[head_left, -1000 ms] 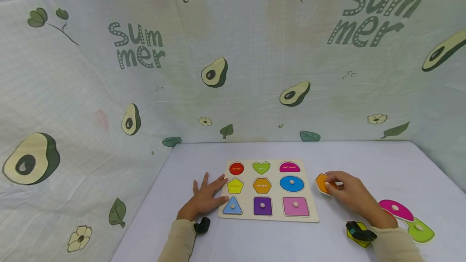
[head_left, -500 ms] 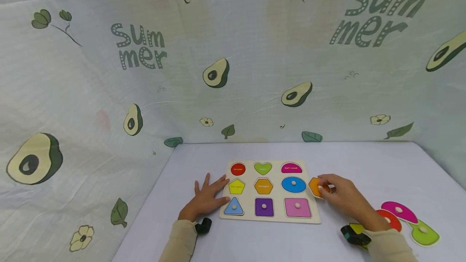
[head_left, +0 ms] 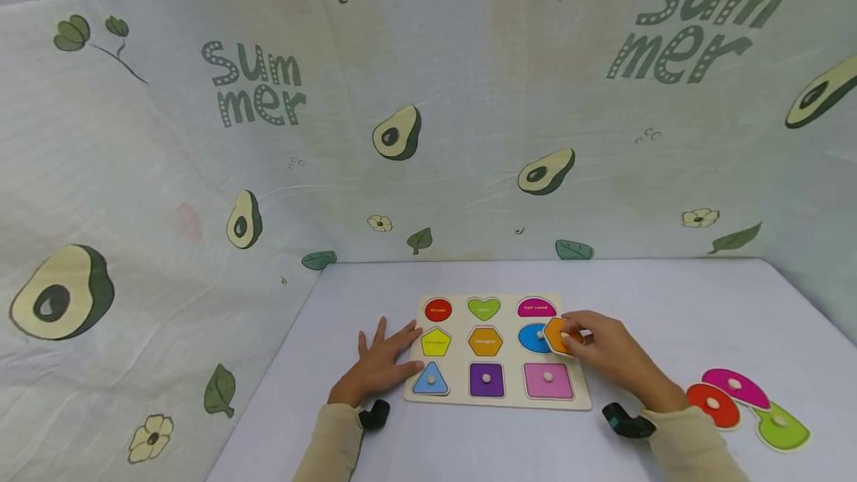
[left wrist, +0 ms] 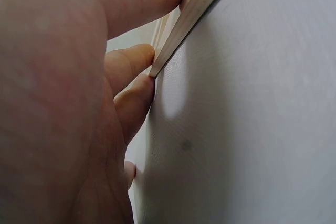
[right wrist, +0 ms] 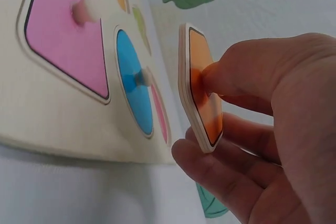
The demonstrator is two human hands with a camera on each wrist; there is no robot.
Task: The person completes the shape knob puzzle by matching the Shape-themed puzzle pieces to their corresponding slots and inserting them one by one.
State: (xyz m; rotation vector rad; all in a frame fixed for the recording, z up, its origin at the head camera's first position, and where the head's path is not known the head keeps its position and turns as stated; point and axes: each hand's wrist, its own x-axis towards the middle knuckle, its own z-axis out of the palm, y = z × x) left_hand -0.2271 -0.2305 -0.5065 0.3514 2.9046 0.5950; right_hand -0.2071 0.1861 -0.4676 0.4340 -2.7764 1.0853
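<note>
Orange hexagon puzzle piece [head_left: 555, 334], flat and six-sided: its glossy orange face has a thin dark outline and a pale border, and the right wrist view shows a pale wood-coloured edge with fine layered lines. The right hand [head_left: 612, 350] pinches it between thumb and fingers, the grip hiding part of the face. It is held up off the puzzle board [head_left: 513, 381], near that board's right side; from the head it overlaps the blue oval piece [head_left: 530, 338], which has a small round knob. The board's orange hexagon outline [head_left: 485, 341], labelled "Hexagon", lies farther left. The left hand [head_left: 383, 365] is spread wide, thumb and fingertips touching the board's left edge. A red round piece [head_left: 723, 411] lies on the table to the right.
</note>
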